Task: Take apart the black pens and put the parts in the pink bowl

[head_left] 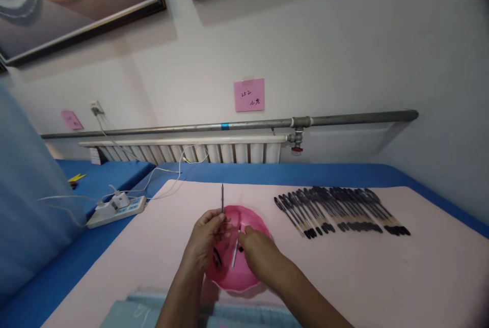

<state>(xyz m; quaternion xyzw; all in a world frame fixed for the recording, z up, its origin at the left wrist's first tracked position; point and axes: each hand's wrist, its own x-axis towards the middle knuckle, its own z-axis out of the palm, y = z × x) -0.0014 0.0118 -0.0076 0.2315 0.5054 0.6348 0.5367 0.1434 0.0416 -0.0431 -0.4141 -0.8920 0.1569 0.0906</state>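
Note:
My left hand [208,231] is closed round a slim pen [222,200], which stands upright with its dark pointed tip at the top. The pen's lower part is hidden by my fingers. To its right, my right hand [260,251] is closed over the pink bowl [244,283], thumb and fingers pressed together. What it grips, if anything, I cannot make out. A thin white stick [234,255], like a pen refill, slants right beside those fingertips. Small black pieces [217,257] lie in the bowl by my left wrist.
Many black pens [332,208] lie in a slanted row on the pink sheet [328,277] at right. A white power strip [116,212] with plugs and cables sits at left. Light-blue cloth [244,312] lies at the near edge. Behind the table is a radiator [229,153].

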